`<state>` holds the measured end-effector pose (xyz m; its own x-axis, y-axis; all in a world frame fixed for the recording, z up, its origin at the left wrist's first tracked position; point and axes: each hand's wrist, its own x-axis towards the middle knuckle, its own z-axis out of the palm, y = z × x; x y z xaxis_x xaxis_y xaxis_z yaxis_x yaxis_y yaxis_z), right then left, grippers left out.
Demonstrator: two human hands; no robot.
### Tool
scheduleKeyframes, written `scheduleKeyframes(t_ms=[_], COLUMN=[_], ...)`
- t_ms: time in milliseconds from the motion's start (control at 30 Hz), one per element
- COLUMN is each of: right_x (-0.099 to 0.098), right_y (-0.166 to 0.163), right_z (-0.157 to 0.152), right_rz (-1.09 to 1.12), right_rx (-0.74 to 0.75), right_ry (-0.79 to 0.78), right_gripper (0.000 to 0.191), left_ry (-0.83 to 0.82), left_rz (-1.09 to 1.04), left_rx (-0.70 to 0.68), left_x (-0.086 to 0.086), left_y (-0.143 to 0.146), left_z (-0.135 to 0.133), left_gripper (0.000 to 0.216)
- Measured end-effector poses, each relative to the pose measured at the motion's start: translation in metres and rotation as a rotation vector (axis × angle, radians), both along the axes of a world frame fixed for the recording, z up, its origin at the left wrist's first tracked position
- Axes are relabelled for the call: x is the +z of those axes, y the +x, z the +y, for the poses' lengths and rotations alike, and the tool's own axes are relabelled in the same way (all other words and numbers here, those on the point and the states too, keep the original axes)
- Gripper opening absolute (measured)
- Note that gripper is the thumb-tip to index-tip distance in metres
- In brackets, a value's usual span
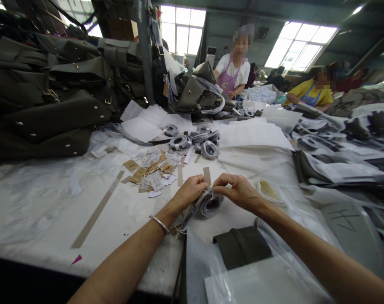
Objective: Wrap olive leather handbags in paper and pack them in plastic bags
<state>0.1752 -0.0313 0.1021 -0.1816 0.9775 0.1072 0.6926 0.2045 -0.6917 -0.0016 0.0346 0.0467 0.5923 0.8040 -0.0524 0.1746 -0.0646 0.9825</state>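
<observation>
A coiled strap wrapped in clear plastic [211, 205] is between my two hands, just above the table. My left hand [192, 192] is closed on the upper left of the coil, thumb and fingers pressed together. At the top edge of the roll, the fingertips of my right hand [238, 192] pinch its wrapping. More coiled straps [209, 150] lie beyond my hands. To the left of them is a heap of brown and white hang tags [154, 171]. Below my right forearm, a dark olive leather piece [242, 247] lies among plastic and paper.
Dark olive bags [49, 97] are piled high at the left. White paper sheets [255, 135] lie in the middle, with wrapped bag parts [344, 166] at the right. A grey-brown strip [98, 211] rests on the white table [131, 236]. Two people work across the table.
</observation>
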Motion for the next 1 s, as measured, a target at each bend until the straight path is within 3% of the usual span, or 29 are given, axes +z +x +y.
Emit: scheduleKeyframes(t_ms=[200,333,467,600,800,1000], right_x=[-0.011,-0.021,-0.014,-0.005,-0.011,-0.012], right_y=[-0.004,-0.001,0.002,0.004,0.0,-0.01], right_z=[0.001,0.009,0.013,0.01,0.0,-0.015], right_rz=[0.109,0.297,0.479,0.525,0.537,0.236], right_rx=[-0.109,-0.172,-0.1,-0.069,-0.127,-0.127], right_ry=[-0.146,-0.272,-0.476,-0.639,-0.515,-0.126], right_gripper=[0.018,0.028,0.037,0.037,0.035,0.015], left_ry=[0.016,0.082,0.077,-0.09,-0.17,-0.282], left_rz=[0.001,0.003,-0.004,-0.058,-0.104,-0.155], left_rx=[-0.004,0.016,-0.025,-0.156,-0.194,-0.138], left_x=[-0.002,0.003,0.008,0.012,0.013,0.012], left_y=[0.002,0.001,-0.001,-0.004,-0.007,-0.005], left_z=[-0.001,-0.002,-0.005,-0.011,-0.015,-0.014], left_gripper=[0.012,0.012,0.015,0.024,0.025,0.027])
